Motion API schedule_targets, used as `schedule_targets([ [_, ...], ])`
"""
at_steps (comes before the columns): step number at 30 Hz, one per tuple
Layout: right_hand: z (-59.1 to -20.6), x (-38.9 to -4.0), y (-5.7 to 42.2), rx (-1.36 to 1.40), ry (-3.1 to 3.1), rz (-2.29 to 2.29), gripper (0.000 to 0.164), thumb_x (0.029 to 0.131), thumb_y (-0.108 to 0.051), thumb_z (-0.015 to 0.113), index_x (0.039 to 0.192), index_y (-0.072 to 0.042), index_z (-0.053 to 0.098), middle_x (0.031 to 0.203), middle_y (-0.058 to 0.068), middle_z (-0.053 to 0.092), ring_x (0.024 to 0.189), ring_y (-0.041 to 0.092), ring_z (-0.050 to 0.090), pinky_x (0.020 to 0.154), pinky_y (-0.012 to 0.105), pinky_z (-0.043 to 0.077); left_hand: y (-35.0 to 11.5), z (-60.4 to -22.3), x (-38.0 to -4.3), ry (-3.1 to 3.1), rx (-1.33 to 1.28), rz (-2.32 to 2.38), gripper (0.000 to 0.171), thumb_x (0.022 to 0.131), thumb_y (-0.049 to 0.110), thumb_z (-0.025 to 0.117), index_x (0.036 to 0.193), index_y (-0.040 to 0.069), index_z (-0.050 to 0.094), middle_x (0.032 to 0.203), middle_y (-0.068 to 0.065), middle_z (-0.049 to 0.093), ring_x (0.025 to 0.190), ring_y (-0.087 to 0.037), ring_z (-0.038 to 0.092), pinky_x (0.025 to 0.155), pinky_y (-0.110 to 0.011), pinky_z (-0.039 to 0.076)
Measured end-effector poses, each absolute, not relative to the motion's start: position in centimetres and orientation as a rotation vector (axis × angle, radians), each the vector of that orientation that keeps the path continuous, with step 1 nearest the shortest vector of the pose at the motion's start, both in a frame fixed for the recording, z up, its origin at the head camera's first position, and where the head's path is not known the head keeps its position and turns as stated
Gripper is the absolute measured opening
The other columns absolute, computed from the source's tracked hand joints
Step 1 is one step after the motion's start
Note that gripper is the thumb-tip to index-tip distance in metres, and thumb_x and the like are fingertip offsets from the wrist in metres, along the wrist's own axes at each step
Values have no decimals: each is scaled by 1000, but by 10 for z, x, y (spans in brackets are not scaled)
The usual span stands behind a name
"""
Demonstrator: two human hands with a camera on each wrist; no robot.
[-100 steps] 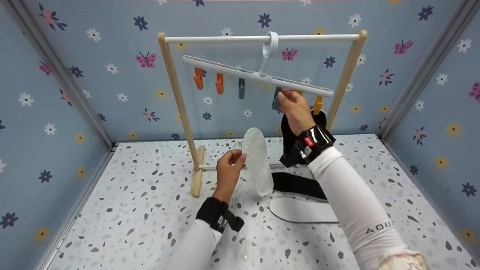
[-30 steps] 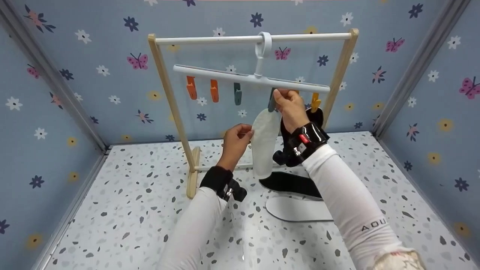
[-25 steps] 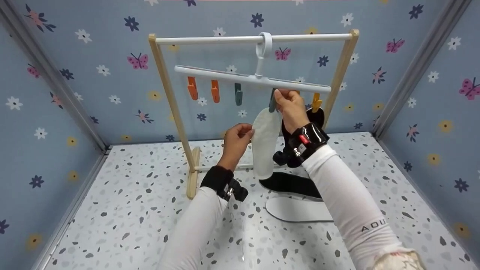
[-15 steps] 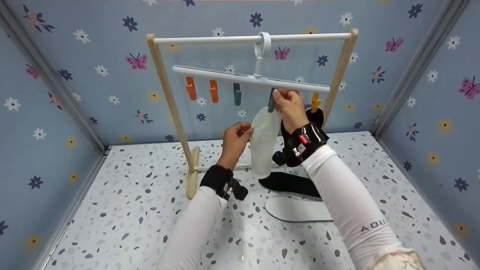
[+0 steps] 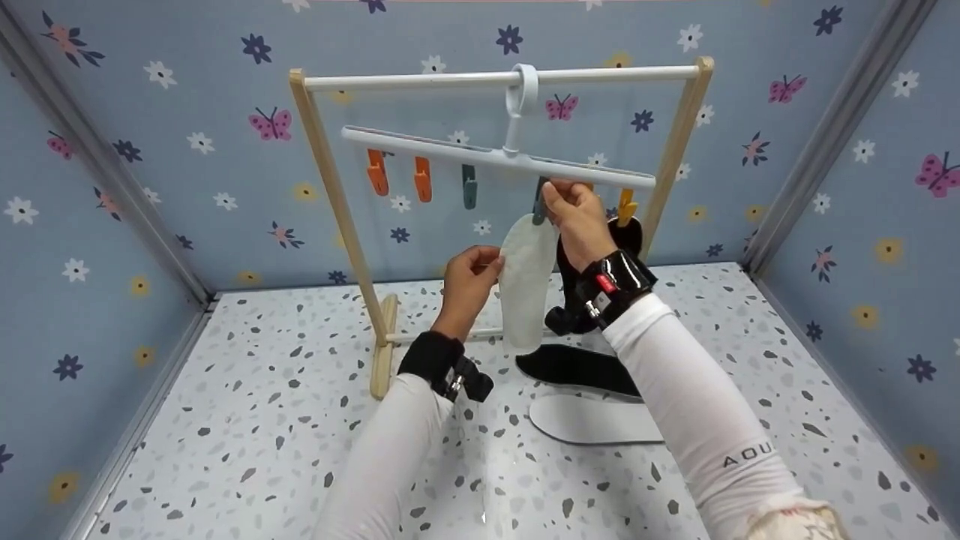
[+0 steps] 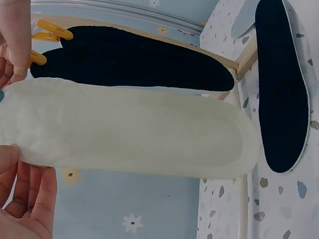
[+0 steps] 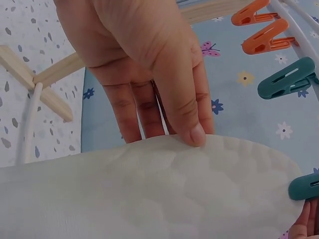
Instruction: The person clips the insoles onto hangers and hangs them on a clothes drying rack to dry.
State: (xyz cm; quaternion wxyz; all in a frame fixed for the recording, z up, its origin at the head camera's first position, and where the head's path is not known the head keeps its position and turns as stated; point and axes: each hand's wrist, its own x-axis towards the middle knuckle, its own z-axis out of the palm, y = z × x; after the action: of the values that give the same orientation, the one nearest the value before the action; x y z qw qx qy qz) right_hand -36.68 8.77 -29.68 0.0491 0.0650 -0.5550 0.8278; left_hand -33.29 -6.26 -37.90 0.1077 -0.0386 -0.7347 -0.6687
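My left hand [image 5: 469,281] pinches the side edge of a white insole [image 5: 525,285], which hangs upright with its quilted top end raised. My right hand [image 5: 581,221] pinches a dark green clothespin [image 5: 539,201] under the hanger. In the right wrist view this clothespin [image 7: 305,187] overlaps the insole's tip, with fingertips of the right hand below it. That same view shows the left thumb [image 7: 196,135] on the near face and the other fingers behind. Behind the right wrist, black insoles [image 6: 139,57] hang from yellow clothespins [image 6: 54,30]; the head view partly hides them.
A white hanger [image 5: 427,146] hangs tilted, right end lower, from a rack with a white bar [image 5: 412,81] and wooden posts. Orange clothespins [image 5: 423,180] and another green clothespin [image 5: 469,187] hang at left. A black insole [image 5: 577,369] and a white one [image 5: 592,420] lie on the speckled floor.
Since the earliest frame, the left hand has raised the white insole until its tip meets the green clothespin. The hanger has tilted less. Over the last second both hands barely move.
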Motion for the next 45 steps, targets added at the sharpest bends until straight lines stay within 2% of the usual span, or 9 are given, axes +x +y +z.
schedule_targets([
  [6, -297, -367, 89, 185, -1680, 2544, 5, 93, -4, 55, 98, -2, 53, 90, 4, 54, 83, 12, 52, 77, 21, 45, -65, -383, -334, -2188, -108, -1917, 16, 90, 12, 64, 102, 3, 67, 95, -8, 65, 81, -16, 59, 74, -26, 51],
  [10, -299, -368, 89, 199, -1667, 2572, 7, 93, -4, 55, 100, -2, 54, 91, 3, 56, 85, 11, 52, 80, 21, 45, -69, -389, -332, -2172, -104, -1923, 16, 90, 9, 63, 103, 0, 67, 96, -11, 66, 84, -21, 61, 72, -25, 51],
  [15, -303, -369, 91, 235, -1609, 2594, 8, 94, -2, 54, 101, 0, 57, 90, 2, 59, 84, 11, 55, 85, 23, 45, -72, -397, -328, -2207, -83, -1934, 19, 91, 10, 61, 107, -1, 65, 101, -12, 65, 92, -27, 61, 77, -28, 52],
  [19, -308, -368, 94, 239, -1566, 2584, 7, 94, -2, 54, 95, -1, 61, 87, 1, 62, 82, 11, 59, 90, 25, 45, -73, -402, -327, -2227, -73, -1957, 19, 92, 10, 60, 106, -1, 65, 102, -12, 64, 91, -24, 61, 78, -29, 53],
  [24, -317, -367, 99, 223, -1573, 2584, 17, 94, -4, 55, 83, -9, 67, 82, -1, 67, 83, 9, 62, 94, 27, 44, -73, -405, -325, -2233, -77, -1968, 18, 92, 10, 60, 104, -1, 66, 101, -13, 65, 94, -29, 61, 77, -29, 53],
  [28, -325, -367, 102, 191, -1599, 2587, 18, 93, -5, 57, 80, -10, 67, 81, -2, 69, 83, 10, 63, 92, 30, 45, -72, -408, -322, -2234, -64, -1977, 19, 92, 12, 60, 105, -1, 66, 104, -16, 65, 91, -23, 61, 77, -29, 53],
  [31, -330, -367, 105, 142, -1618, 2594, 12, 93, -7, 58, 84, -8, 65, 83, 0, 69, 86, 13, 63, 96, 33, 43, -72, -411, -319, -2237, -61, -1979, 20, 92, 13, 61, 105, -1, 66, 103, -18, 64, 89, -20, 61, 76, -29, 53],
  [38, -341, -367, 112, 25, -1706, 2569, 9, 94, -14, 59, 89, -8, 63, 89, 0, 68, 98, 17, 59, 103, 36, 39, -73, -419, -313, -2258, -80, -1955, 19, 92, 14, 62, 103, -1, 66, 95, -10, 65, 84, -18, 60, 72, -27, 53],
  [45, -360, -367, 121, -17, -1706, 2597, 10, 92, -13, 61, 84, -10, 66, 86, -1, 67, 92, 18, 60, 98, 37, 40, -75, -423, -305, -2275, -88, -1988, 17, 91, 15, 63, 102, 2, 68, 91, -6, 63, 80, -13, 57, 70, -25, 52],
])
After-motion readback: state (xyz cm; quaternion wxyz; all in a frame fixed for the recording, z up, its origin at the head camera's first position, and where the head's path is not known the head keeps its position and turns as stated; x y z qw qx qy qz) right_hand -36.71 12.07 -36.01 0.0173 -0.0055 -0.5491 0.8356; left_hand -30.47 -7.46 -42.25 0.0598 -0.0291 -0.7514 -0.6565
